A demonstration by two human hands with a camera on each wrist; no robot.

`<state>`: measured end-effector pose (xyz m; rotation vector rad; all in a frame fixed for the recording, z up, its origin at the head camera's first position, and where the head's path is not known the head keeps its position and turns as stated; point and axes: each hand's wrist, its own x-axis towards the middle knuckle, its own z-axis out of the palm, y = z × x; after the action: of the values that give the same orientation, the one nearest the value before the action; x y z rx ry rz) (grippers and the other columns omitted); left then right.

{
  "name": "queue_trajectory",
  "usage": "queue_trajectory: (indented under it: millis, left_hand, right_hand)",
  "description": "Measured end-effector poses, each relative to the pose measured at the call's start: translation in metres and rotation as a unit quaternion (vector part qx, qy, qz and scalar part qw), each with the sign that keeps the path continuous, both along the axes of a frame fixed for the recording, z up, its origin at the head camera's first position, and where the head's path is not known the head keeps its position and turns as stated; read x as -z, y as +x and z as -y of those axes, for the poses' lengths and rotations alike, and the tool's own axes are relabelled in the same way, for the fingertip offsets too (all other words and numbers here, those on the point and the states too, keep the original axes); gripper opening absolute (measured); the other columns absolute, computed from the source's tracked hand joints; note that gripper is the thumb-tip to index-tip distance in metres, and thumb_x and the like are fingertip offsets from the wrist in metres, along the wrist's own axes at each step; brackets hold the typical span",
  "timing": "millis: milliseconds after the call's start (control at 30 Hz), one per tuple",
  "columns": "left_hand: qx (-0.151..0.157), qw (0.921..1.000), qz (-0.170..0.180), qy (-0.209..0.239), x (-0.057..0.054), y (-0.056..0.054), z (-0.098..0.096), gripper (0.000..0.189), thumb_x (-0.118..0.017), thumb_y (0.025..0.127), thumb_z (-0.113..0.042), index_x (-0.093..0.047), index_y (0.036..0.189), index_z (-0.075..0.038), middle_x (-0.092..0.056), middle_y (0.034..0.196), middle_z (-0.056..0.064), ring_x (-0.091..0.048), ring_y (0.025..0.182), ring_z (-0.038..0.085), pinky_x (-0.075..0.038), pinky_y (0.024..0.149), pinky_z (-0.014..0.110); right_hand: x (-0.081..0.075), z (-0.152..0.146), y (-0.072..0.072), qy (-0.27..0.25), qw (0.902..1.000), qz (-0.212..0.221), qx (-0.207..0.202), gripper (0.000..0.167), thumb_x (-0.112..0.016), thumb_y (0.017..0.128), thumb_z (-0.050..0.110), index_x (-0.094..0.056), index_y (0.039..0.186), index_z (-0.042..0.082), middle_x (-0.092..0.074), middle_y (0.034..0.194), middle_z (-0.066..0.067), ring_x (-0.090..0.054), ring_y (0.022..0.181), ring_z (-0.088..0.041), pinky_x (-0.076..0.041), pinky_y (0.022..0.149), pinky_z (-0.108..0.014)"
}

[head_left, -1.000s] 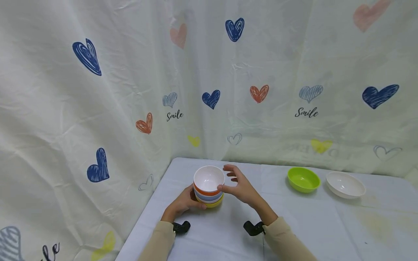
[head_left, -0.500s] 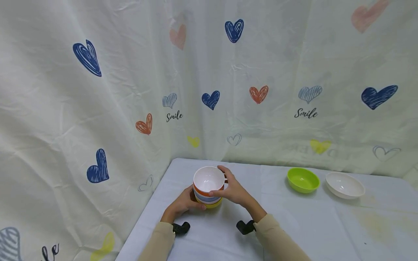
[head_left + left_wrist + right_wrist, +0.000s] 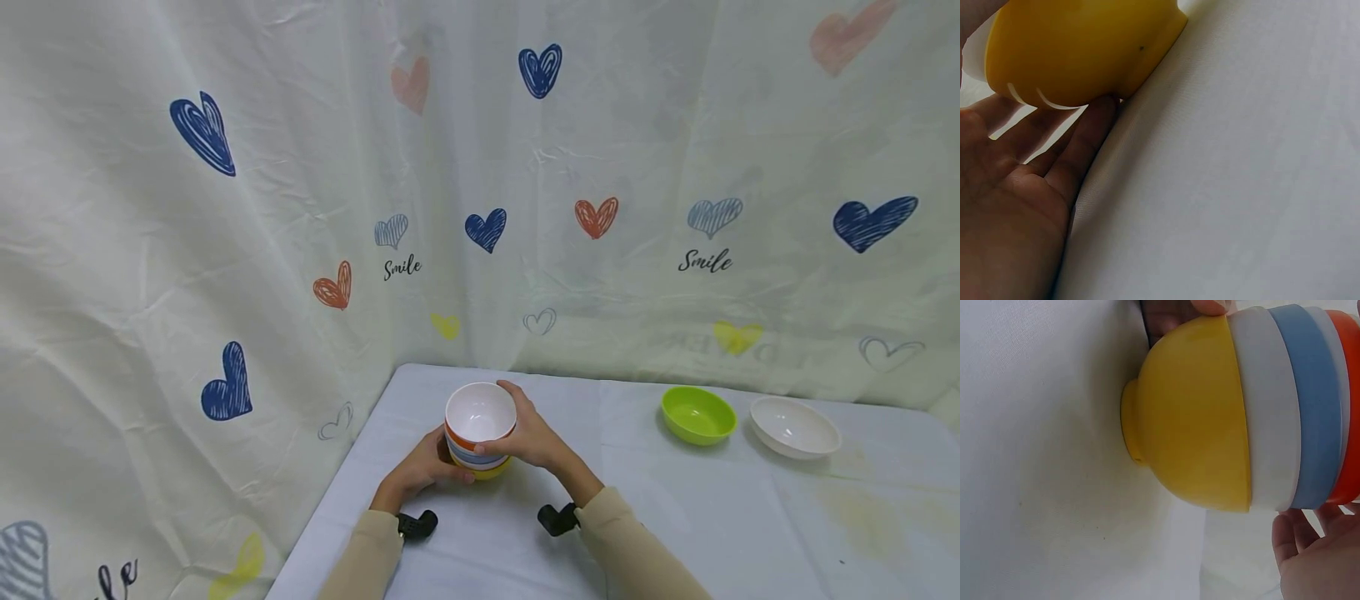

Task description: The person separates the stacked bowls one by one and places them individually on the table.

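Observation:
A stack of nested bowls stands upright on the table's left half. At its bottom is a yellow bowl, then a white bowl and a blue bowl. An orange bowl with a white inside tops the stack. Low on the left, my left hand grips the yellow bowl, thumb in front and fingers curled behind; its palm shows in the left wrist view. My right hand grips the orange bowl from the right, its thumb across the front near the rim. Some fingertips are hidden behind the bowls.
A green bowl and a shallow white bowl stand side by side at the table's back right. White cloth covers the table. A curtain printed with hearts hangs behind and to the left.
My right hand has moved left from beside the stack and closed its grip on the top bowl. My left hand and the stack have stayed in place.

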<state>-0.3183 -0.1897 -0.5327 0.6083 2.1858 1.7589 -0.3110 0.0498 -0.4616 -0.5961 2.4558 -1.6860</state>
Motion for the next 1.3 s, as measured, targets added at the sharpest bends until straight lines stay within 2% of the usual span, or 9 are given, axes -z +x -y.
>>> queue_trajectory:
  millis: [233, 400, 667, 933, 1033, 1167, 1300]
  left_hand:
    - [-0.002, 1.0000, 0.004, -0.001, -0.001, 0.001, -0.001, 0.093, -0.089, 0.077, -0.007, -0.040, 0.152, -0.031, -0.051, 0.151, -0.001, -0.050, 0.136, 0.022, -0.040, 0.118, 0.039]
    - [-0.003, 1.0000, 0.000, 0.000, -0.001, 0.001, -0.001, 0.093, -0.090, 0.076, -0.008, -0.041, 0.152, -0.030, -0.051, 0.150, 0.000, -0.050, 0.135, 0.022, -0.041, 0.115, 0.034]
    - [-0.007, 1.0000, 0.004, -0.002, -0.001, 0.001, -0.001, 0.092, -0.090, 0.076, -0.007, -0.042, 0.151, -0.030, -0.052, 0.149, -0.001, -0.051, 0.133, 0.021, -0.042, 0.113, 0.030]
    - [-0.007, 1.0000, 0.003, -0.002, 0.000, 0.000, -0.001, 0.092, -0.090, 0.076, -0.008, -0.042, 0.151, -0.032, -0.052, 0.150, -0.002, -0.051, 0.134, 0.021, -0.042, 0.114, 0.033]
    - [-0.009, 0.9999, 0.004, -0.003, 0.000, 0.001, -0.001, 0.092, -0.090, 0.077, -0.009, -0.041, 0.151, -0.031, -0.052, 0.150, -0.002, -0.051, 0.135, 0.021, -0.041, 0.117, 0.039]
    - [-0.011, 0.9999, 0.005, -0.007, -0.001, 0.001, -0.002, 0.090, -0.089, 0.078, -0.011, -0.041, 0.151, -0.029, -0.053, 0.149, -0.001, -0.051, 0.135, 0.023, -0.038, 0.120, 0.047]
    - [-0.009, 0.9999, 0.003, -0.009, 0.001, 0.000, -0.001, 0.087, -0.089, 0.079, -0.011, -0.042, 0.151, -0.029, -0.055, 0.148, 0.000, -0.051, 0.134, 0.023, -0.039, 0.120, 0.046]
  right_hand:
    - [0.003, 0.002, -0.001, -0.026, 0.9997, -0.001, 0.000, 0.112, -0.095, 0.072, 0.030, -0.025, 0.158, 0.014, -0.049, 0.148, -0.009, -0.055, 0.130, -0.030, -0.051, 0.107, -0.053]
    - [0.003, 0.002, 0.000, -0.044, 0.9990, -0.005, -0.008, 0.108, -0.095, 0.072, 0.029, -0.028, 0.156, 0.017, -0.052, 0.146, -0.005, -0.056, 0.128, -0.027, -0.051, 0.107, -0.050]
    - [0.006, 0.001, 0.001, -0.065, 0.9978, -0.008, -0.008, 0.102, -0.094, 0.073, 0.028, -0.032, 0.154, 0.020, -0.054, 0.145, -0.005, -0.057, 0.128, -0.028, -0.051, 0.105, -0.052]
    - [0.007, 0.002, 0.000, -0.085, 0.9960, -0.021, -0.020, 0.102, -0.093, 0.074, 0.024, -0.031, 0.155, 0.017, -0.050, 0.148, -0.011, -0.055, 0.131, -0.034, -0.049, 0.106, -0.057]
    - [0.005, 0.003, 0.001, -0.088, 0.9955, -0.027, -0.020, 0.102, -0.093, 0.074, 0.026, -0.031, 0.155, 0.016, -0.050, 0.147, -0.011, -0.055, 0.130, -0.034, -0.050, 0.105, -0.055]
    - [0.001, 0.003, 0.003, -0.090, 0.9956, -0.024, -0.007, 0.104, -0.093, 0.074, 0.028, -0.029, 0.156, 0.019, -0.050, 0.147, -0.008, -0.056, 0.129, -0.031, -0.052, 0.105, -0.051]
    - [-0.004, 0.002, 0.006, -0.089, 0.9955, -0.028, 0.013, 0.103, -0.094, 0.073, 0.028, -0.031, 0.155, 0.022, -0.050, 0.147, -0.006, -0.056, 0.128, -0.030, -0.054, 0.103, -0.050]
